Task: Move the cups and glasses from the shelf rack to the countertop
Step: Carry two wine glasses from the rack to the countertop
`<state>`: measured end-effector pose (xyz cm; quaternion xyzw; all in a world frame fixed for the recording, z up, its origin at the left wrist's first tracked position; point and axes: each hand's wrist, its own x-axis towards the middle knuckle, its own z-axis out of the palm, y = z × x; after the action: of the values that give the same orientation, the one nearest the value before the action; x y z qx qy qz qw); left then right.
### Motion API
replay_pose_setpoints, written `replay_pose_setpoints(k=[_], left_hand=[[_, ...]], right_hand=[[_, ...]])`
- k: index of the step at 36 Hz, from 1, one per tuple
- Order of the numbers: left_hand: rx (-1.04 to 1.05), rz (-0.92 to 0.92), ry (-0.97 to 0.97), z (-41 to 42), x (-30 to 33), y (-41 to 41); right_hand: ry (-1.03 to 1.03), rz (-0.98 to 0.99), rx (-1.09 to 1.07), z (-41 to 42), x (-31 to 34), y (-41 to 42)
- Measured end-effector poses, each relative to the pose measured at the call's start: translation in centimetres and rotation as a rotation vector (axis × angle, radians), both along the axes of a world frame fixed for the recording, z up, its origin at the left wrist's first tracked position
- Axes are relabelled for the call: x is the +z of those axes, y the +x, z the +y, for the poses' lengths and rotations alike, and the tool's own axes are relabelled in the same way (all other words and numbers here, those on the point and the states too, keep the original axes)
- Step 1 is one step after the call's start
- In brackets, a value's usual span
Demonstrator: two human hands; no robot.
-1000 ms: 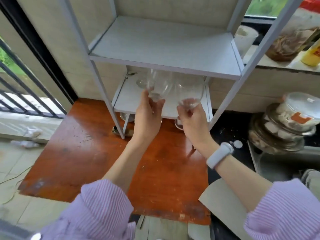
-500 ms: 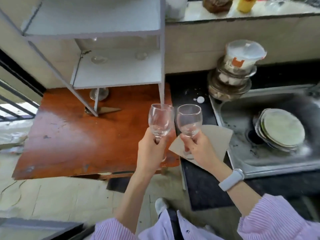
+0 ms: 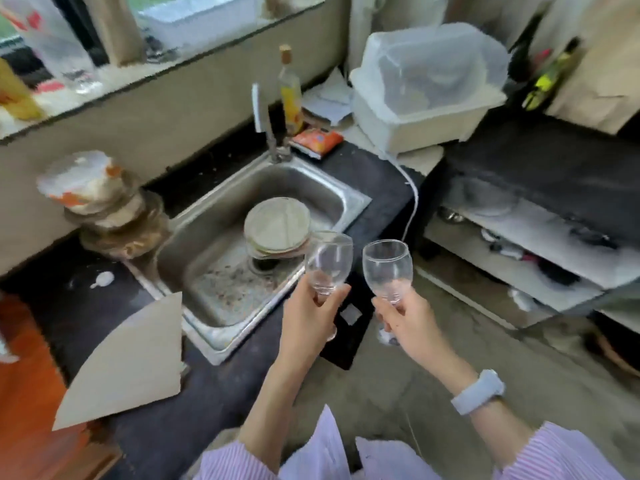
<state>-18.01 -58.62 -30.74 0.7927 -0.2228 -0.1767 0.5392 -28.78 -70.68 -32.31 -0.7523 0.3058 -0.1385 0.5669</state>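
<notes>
The left hand (image 3: 309,317) gripped one wine glass (image 3: 329,262) by its stem; the right hand (image 3: 407,317) gripped another glass (image 3: 387,268) — both upright, just right of the sink (image 3: 332,190).

Clear glossy glasses (image 3: 329,263), a dull, gritty steel sink (image 3: 221,244), a matt black counter (image 3: 367,174), matt cardboard (image 3: 128,362), glossy orange wood (image 3: 20,368), translucent plastic box (image 3: 429,81).

We're in a home kitchen, small & lived-in. Steel sink (image 3: 221,258) set in a dark countertop (image 3: 363,174), w/ a stack of plates (image 3: 277,226) inside it. Tap (image 3: 265,123) at the sink's back edge, oil bottle (image 3: 290,91) just behind that. Right of the sink, a covered plastic dish box (image 3: 429,84); left of it, stacked food tubs (image 3: 100,202). Window ledge (image 3: 104,81) above.
</notes>
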Motion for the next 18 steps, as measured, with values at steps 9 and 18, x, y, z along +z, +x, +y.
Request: replay_pose_setpoints(k=[9,18], left_hand=[[-0.474,0.1,0.034,-19.4,-0.1,-10.0],[-0.806,0.051,0.095,-35.2,-0.9,-16.7]], right_hand=[[-0.044,0.024,-0.481,-13.9,-0.4,-14.6],[-0.014,0.083,-0.799,-24.2,-1.5,-22.5]])
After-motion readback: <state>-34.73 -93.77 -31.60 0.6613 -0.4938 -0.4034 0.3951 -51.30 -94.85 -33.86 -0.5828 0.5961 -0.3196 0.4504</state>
